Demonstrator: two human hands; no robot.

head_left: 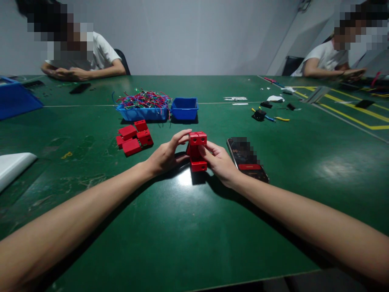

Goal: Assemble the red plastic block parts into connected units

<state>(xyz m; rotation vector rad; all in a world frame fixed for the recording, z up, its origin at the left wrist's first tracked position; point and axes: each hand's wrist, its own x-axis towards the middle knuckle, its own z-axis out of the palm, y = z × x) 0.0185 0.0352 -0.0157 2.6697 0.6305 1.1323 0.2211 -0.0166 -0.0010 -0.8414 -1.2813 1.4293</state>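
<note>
Near the middle of the green table, my left hand [168, 156] and my right hand [221, 163] hold red plastic blocks [198, 139] from both sides. Two dark round holes show on the upper end and one on the lower end. Whether this is one piece or several together, I cannot tell. My left thumb and fingers curve around the left edge; my right thumb presses on the front. Some fingertips are hidden behind the red plastic. To the left lies a group of similar red blocks [131, 147].
A blue bin [142, 113] heaped with coloured wires stands beside a smaller blue bin [184, 108]. Right of my hand lies a phone [252, 166]. Pliers [282, 119] and black parts [259, 115] lie farther right. Two people [103, 52] sit across the table [170, 243].
</note>
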